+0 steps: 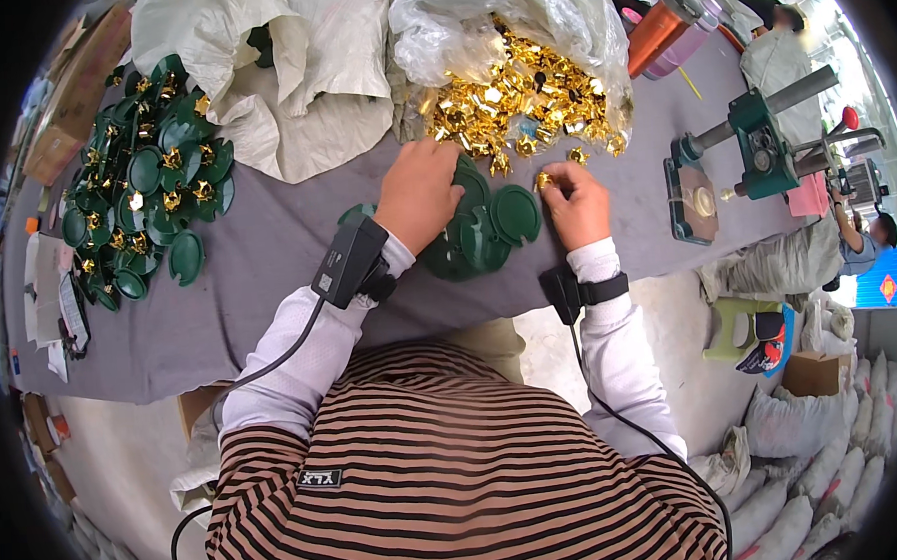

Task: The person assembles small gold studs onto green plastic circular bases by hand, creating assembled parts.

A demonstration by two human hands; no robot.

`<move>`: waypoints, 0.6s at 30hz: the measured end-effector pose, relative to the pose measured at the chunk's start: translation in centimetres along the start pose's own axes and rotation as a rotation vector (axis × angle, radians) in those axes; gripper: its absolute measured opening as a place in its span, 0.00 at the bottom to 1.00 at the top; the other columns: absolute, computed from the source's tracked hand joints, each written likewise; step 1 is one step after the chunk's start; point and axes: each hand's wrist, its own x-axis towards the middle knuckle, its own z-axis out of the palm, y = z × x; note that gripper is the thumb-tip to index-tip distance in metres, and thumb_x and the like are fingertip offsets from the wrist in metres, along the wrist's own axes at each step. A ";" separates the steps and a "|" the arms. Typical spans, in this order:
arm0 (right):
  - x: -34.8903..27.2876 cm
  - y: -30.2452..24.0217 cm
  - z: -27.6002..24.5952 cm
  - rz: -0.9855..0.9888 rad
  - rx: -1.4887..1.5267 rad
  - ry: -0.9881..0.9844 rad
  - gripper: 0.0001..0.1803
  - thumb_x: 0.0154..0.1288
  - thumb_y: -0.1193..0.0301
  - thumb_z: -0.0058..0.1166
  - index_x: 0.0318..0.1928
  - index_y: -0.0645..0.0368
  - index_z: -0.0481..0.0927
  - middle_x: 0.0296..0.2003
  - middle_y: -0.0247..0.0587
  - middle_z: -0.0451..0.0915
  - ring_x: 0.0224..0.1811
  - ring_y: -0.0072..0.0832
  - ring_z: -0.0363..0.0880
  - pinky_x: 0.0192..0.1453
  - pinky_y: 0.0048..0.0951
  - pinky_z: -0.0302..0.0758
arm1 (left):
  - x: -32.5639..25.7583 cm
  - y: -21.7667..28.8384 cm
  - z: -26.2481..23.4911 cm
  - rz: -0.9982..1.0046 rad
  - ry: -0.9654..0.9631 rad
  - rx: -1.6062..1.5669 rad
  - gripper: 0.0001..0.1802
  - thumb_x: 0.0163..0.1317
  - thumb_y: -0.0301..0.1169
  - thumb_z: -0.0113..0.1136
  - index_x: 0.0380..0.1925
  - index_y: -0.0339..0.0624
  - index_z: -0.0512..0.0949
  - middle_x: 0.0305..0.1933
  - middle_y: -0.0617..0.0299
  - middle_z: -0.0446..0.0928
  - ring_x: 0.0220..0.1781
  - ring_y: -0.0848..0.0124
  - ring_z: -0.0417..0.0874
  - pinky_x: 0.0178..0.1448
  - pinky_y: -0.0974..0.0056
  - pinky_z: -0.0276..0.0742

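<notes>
Gold and shiny, a small piece (544, 180) is pinched between the thumb and fingertips of the right hand (577, 206), above the grey cloth-covered surface (645, 196). It pokes out from the fingertips toward the person's left, away from the body; it is too small and too covered for its long axis to be told. The right hand itself points away from the person, leaning slightly left.

Just left of it lies a cluster of green discs (516, 215). The rightmost disc turns its round face upward; the one behind it, nearer the left hand (420, 191), looks like an oval with its long axis running away from the person. The left hand lies over the cluster's left side, pointing away and to the right; its fingertips are hidden, so I cannot tell whether that grip is spread or pressed together.

Beyond both hands, loose gold parts (491, 103) spill from a clear plastic bag (443, 40). Far left, a heap of green discs with gold parts (145, 171) points every which way.
</notes>
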 end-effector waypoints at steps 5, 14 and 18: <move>-1.2 -2.3 -0.4 0.131 0.583 0.040 0.12 0.59 0.85 0.55 0.44 0.63 0.79 0.35 0.30 0.73 0.34 0.15 0.74 0.38 0.17 0.72 | -0.4 -2.9 -2.2 -0.177 -0.103 -0.426 0.16 0.55 0.22 0.62 0.44 0.38 0.74 0.36 0.61 0.78 0.35 0.71 0.78 0.44 0.68 0.75; -4.3 -11.4 2.0 0.069 1.015 -0.287 0.14 0.57 0.86 0.59 0.45 0.63 0.81 0.42 0.37 0.78 0.42 0.19 0.79 0.45 0.20 0.77 | -4.3 -0.7 -5.2 -0.538 -0.151 -1.696 0.18 0.70 0.32 0.47 0.57 0.38 0.70 0.43 0.57 0.79 0.36 0.76 0.78 0.35 0.75 0.72; -4.4 -12.4 3.3 -0.112 0.780 -0.281 0.12 0.56 0.84 0.61 0.43 0.64 0.83 0.42 0.37 0.79 0.37 0.20 0.81 0.38 0.19 0.79 | -5.2 1.9 -4.6 -0.649 -0.178 -1.705 0.29 0.74 0.47 0.37 0.61 0.32 0.67 0.51 0.54 0.77 0.51 0.68 0.79 0.54 0.67 0.74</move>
